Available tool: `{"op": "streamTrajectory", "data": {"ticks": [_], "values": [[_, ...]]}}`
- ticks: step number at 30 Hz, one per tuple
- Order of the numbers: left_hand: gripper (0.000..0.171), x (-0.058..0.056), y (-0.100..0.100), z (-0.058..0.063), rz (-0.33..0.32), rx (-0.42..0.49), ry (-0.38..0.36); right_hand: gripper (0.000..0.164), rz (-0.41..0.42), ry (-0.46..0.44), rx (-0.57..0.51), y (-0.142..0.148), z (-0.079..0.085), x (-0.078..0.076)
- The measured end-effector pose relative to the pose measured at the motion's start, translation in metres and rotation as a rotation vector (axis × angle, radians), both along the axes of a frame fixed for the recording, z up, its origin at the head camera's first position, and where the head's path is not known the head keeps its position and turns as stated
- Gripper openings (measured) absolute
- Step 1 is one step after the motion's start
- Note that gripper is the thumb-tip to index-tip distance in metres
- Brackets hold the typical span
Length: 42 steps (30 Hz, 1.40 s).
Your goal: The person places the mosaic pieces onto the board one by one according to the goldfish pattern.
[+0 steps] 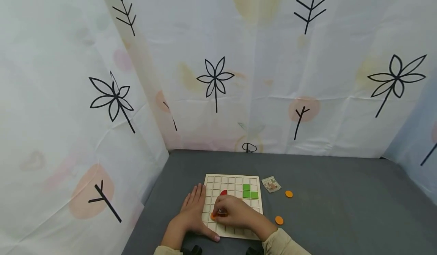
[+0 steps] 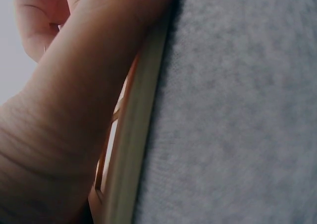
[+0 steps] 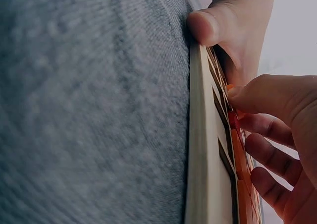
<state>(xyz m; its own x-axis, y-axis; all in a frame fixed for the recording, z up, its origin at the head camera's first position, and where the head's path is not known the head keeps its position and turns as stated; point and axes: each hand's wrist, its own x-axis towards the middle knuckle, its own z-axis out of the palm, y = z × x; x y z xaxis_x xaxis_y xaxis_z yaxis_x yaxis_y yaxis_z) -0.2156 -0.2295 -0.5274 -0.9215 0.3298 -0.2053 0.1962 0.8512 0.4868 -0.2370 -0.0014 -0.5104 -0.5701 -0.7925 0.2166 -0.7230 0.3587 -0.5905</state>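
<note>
A pale wooden grid board (image 1: pixel 215 181) lies on the grey table. My left hand (image 1: pixel 191 217) rests along its left side, fingers extended and thumb at the near edge. Over the lower left cells, my right hand (image 1: pixel 237 212) pinches an orange disc (image 1: pixel 213 216) between thumb and finger, down at the grid. In the right wrist view the thumb tip lies against that disc (image 3: pixel 229 87), while the other fingers bend over the board. A red piece (image 1: pixel 223 192), partly hidden by the right hand, and green squares (image 1: pixel 246 194) sit in the grid.
Right of the board lie a small patterned card (image 1: pixel 271 184) and two loose orange discs, one farther back (image 1: pixel 289 194) and one nearer (image 1: pixel 279 220). A printed white curtain (image 1: pixel 259 126) hangs behind the table and along its left side.
</note>
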Motion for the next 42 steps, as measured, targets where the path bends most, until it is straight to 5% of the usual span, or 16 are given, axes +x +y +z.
{"op": "streamTrajectory", "data": {"ticks": [13,26,42], "values": [[0.167,0.0017,-0.0043,-0.0014,0.025,-0.050,0.021,0.004,0.043,0.064,0.015,-0.0028,0.0015,0.0013],[0.166,0.0019,-0.0048,-0.0014,0.029,-0.044,0.017,0.007,-0.001,0.003,0.034,-0.0052,-0.0012,0.0020],[0.168,-0.0005,-0.0056,-0.0046,0.040,-0.061,0.016,0.007,0.012,0.037,0.032,-0.0032,0.0028,0.0021]]}}
